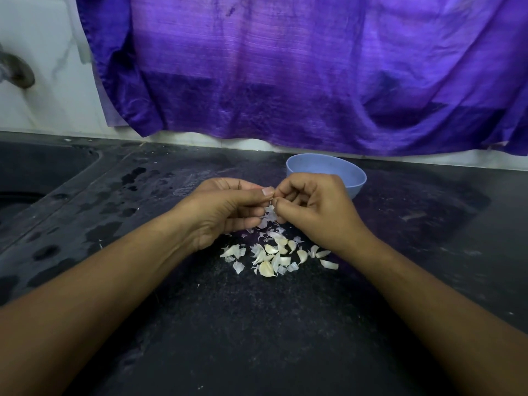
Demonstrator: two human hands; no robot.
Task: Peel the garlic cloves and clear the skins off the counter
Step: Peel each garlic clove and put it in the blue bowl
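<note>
My left hand (225, 207) and my right hand (314, 207) meet above the dark counter (257, 324), fingers curled. Between their fingertips they pinch a garlic clove (270, 214) with loose white skin hanging from it; most of the clove is hidden by the fingers. Just below the hands lies a pile of several garlic cloves (268, 268) mixed with papery skins (237, 265) on the counter. A light blue bowl (328, 170) stands right behind my right hand.
A sink basin (34, 178) is sunk into the counter at the left, with wet patches (134, 178) beside it. A purple cloth (285, 67) hangs over the white tiled wall behind. A tap (17, 72) juts out at far left.
</note>
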